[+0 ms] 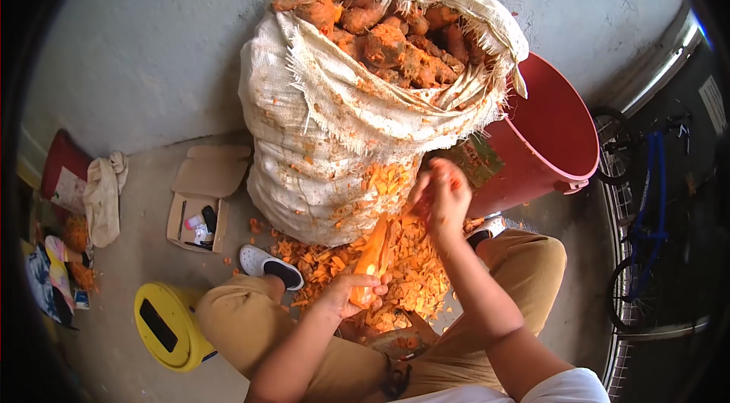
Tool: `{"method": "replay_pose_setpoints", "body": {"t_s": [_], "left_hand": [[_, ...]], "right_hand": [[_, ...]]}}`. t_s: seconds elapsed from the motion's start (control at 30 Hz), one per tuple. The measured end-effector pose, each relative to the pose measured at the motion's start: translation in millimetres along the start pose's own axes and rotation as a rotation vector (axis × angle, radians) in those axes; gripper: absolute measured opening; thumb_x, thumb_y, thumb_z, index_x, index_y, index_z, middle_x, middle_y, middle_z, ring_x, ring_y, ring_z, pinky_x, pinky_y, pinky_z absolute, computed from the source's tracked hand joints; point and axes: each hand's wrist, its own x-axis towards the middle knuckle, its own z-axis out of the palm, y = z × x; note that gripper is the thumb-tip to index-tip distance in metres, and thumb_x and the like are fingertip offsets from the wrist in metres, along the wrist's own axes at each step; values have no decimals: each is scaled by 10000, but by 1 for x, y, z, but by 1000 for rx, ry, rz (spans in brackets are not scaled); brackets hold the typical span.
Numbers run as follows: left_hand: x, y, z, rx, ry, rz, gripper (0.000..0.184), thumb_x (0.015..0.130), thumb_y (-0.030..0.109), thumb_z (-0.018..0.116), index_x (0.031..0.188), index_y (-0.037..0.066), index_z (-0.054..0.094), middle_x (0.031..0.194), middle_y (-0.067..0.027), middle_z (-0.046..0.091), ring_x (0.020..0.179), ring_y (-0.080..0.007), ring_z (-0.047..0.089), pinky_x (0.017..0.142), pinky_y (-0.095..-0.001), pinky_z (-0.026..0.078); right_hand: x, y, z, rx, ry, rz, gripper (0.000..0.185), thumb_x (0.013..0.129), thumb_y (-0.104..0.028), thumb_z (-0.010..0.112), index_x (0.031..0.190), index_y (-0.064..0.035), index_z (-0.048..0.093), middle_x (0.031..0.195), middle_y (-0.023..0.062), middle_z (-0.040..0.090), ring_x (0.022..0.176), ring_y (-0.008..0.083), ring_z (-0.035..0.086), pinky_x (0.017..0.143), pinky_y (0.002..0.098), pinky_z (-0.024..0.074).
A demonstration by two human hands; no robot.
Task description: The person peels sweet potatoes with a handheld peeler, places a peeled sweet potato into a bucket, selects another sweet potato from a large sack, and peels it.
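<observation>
My left hand (352, 293) is closed around the thick lower end of a long peeled orange root vegetable (372, 257), which tilts up and away from me. Close to its far end is my right hand (443, 196), raised with the fingers curled. Whatever those fingers hold is hidden by the hand. Below both hands, a heap of orange peelings (414, 274) spreads over the floor between my legs. A large white woven sack (277, 137) stands just beyond, its mouth folded back. Rough reddish-orange roots (384, 46) fill the sack, and shavings cling to its front.
Behind the sack's right side is a red tub (559, 114). At left are an open cardboard box (217, 175) with small items and a yellow-lidded bucket (186, 331) bearing a dark phone-like object (158, 327). A blue bicycle (650, 205) stands at far right. A grey wall rises behind.
</observation>
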Motion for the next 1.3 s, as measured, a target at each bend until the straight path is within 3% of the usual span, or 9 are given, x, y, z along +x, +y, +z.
{"method": "replay_pose_setpoints", "body": {"t_s": [0.07, 0.27, 0.4, 0.5, 0.6, 0.73, 0.77, 1.0, 1.3], "left_hand": [[2, -1, 3, 32, 6, 3, 423, 683, 21, 539, 1084, 59, 412, 866, -69, 461, 710, -126, 460, 554, -287, 410], [1, -6, 6, 83, -69, -75, 383, 655, 21, 564, 1010, 47, 425, 789, -57, 457, 697, -137, 460, 574, -283, 404], [0, -4, 9, 85, -94, -85, 419, 646, 19, 563, 1037, 30, 412, 768, -54, 452, 673, -131, 459, 570, -278, 403], [-9, -8, 14, 106, -244, -132, 445, 650, 19, 561, 1065, 19, 401, 774, -54, 451, 652, -125, 460, 559, -278, 411], [-3, -2, 18, 44, -130, -8, 455, 665, 22, 567, 1085, 10, 392, 788, -56, 449, 659, -129, 465, 554, -284, 418], [4, 2, 17, -98, -111, -28, 485, 819, 446, 451, 1118, 67, 398, 860, -83, 475, 671, -134, 468, 526, -308, 432], [7, 0, 10, -35, -103, -7, 566, 810, 565, 335, 1122, 98, 406, 886, -88, 493, 672, -147, 469, 525, -315, 434], [11, -5, 10, 85, 186, 47, 421, 844, 456, 379, 1090, 119, 439, 914, -83, 525, 706, -206, 505, 532, -345, 441], [15, -5, 14, 73, 112, 120, 420, 831, 486, 367, 928, 101, 502, 750, -58, 552, 591, -199, 513, 430, -303, 404]], "right_hand": [[-33, 1, 16, 62, -216, 40, 127, 883, -114, 396, 949, -11, 433, 612, 73, 510, 452, 125, 475, 404, 234, 421], [-59, 10, 27, 74, -235, 112, 198, 881, -139, 411, 1004, 17, 411, 642, 95, 505, 483, 152, 495, 446, 249, 421], [-12, 12, 10, -126, 43, -59, 164, 879, -149, 407, 880, 3, 468, 590, 55, 526, 429, 104, 489, 372, 219, 426], [51, 11, -30, 63, 291, -167, 161, 879, -149, 421, 906, 6, 456, 620, 58, 503, 451, 115, 462, 390, 231, 416], [45, 9, -34, 127, 178, -177, 167, 877, -146, 427, 935, 10, 445, 624, 71, 493, 457, 136, 471, 397, 247, 413], [2, -6, -3, 181, 87, -30, 184, 881, -170, 415, 938, 3, 444, 611, 76, 500, 439, 145, 486, 391, 245, 415], [-7, -4, 3, 174, 59, -7, 182, 882, -170, 413, 940, 1, 441, 613, 78, 502, 440, 145, 486, 398, 247, 419], [-50, 9, 24, 189, -92, 21, 161, 887, -126, 392, 992, -5, 410, 636, 79, 500, 492, 133, 479, 461, 235, 414], [-68, 12, 25, -25, -152, -50, 178, 889, -93, 371, 1037, 1, 400, 681, 79, 507, 521, 122, 483, 485, 225, 428]]}}
